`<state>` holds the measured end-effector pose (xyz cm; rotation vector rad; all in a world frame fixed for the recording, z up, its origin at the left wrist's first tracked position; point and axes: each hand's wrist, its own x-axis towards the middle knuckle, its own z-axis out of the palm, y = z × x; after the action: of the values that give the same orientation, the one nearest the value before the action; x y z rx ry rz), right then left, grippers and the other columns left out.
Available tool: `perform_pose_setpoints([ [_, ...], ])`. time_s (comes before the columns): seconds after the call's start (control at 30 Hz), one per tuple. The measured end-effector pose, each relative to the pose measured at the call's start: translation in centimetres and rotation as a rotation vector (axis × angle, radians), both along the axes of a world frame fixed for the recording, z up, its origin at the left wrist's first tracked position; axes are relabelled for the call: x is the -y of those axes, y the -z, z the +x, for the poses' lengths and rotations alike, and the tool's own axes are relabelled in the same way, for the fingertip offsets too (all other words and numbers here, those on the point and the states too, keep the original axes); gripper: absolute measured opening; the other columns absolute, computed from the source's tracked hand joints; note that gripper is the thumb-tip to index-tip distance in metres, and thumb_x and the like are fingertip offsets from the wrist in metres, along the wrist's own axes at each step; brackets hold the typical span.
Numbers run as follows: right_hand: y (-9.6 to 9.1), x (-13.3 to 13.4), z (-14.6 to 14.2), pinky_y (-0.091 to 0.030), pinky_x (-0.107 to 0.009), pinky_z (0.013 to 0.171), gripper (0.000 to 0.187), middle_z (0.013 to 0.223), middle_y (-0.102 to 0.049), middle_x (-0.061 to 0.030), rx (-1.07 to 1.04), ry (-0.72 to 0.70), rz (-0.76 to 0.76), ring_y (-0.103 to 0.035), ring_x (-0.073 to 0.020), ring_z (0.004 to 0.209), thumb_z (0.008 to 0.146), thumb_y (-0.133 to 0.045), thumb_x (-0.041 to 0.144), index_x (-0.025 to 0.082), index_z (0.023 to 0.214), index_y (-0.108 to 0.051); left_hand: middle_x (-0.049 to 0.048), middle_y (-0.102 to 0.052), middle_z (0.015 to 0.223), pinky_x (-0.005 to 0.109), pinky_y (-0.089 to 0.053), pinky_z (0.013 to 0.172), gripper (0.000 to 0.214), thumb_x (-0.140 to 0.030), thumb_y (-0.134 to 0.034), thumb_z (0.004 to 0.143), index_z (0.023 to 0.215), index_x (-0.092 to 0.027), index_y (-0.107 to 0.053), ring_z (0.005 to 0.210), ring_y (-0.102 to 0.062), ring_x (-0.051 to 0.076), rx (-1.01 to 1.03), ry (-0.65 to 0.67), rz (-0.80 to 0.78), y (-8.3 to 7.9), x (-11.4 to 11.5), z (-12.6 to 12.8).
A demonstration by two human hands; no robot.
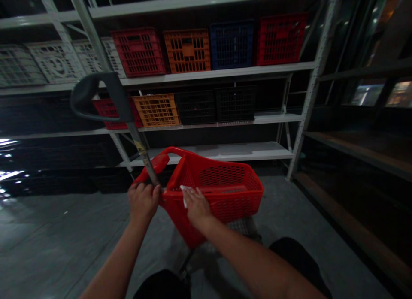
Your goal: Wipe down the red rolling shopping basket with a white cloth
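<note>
Red basket point(225, 191) standing on the grey floor before the shelves point(225, 69). Left hand point(143, 202) closed around its handle pole point(141, 149). Right hand point(197, 206) flat, fingers together, pressing a white cloth point(184, 192) against the near rim.

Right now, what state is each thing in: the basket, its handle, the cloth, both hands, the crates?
Red basket: open-topped, nothing seen inside.
Pull handle: extended, leaning left.
White cloth: pressed on the basket's rim.
Left hand: closed round the handle's lower end.
Right hand: flat on the cloth.
Crates: lined up on the shelves.
</note>
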<state>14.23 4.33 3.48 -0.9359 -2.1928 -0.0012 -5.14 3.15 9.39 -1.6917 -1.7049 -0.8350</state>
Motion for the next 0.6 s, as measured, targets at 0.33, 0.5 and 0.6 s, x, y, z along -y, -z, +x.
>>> perform_pose_setpoints([
  [0.33,6.7,-0.9,22.7,-0.017,-0.044,0.107,0.055,0.133,-0.046,-0.0082,0.157,0.495,-0.107,-0.040,-0.0175,0.124,0.080,-0.032,0.002,0.015,0.133,-0.038,0.0183,-0.042,0.126,0.048,-0.032,0.097,0.052,-0.053,-0.035,0.082,0.107,-0.010,-0.051,0.121,-0.034,0.032,0.075,-0.152,0.111,0.1,-1.5,-2.3],
  [0.5,6.8,-0.5,21.9,-0.021,-0.043,0.106,0.050,0.130,-0.049,-0.0120,0.121,0.552,-0.149,-0.040,-0.0205,0.124,0.081,-0.030,0.003,0.009,0.129,-0.044,0.0225,-0.015,0.145,0.052,-0.022,0.105,0.077,-0.053,-0.043,0.079,0.135,-0.006,-0.020,0.133,-0.015,0.033,0.448,-0.141,0.125,3.8,0.6,5.5],
  [0.6,6.8,0.3,19.1,-0.026,-0.043,0.105,0.047,0.125,-0.053,-0.0143,0.110,0.531,-0.153,-0.043,-0.0229,0.122,0.081,-0.032,0.003,0.007,0.125,-0.049,0.0243,-0.012,0.145,0.047,-0.020,0.108,0.085,-0.054,-0.046,0.076,0.137,-0.004,-0.014,0.135,-0.010,0.032,0.756,-0.002,-0.098,8.0,1.3,11.7],
])
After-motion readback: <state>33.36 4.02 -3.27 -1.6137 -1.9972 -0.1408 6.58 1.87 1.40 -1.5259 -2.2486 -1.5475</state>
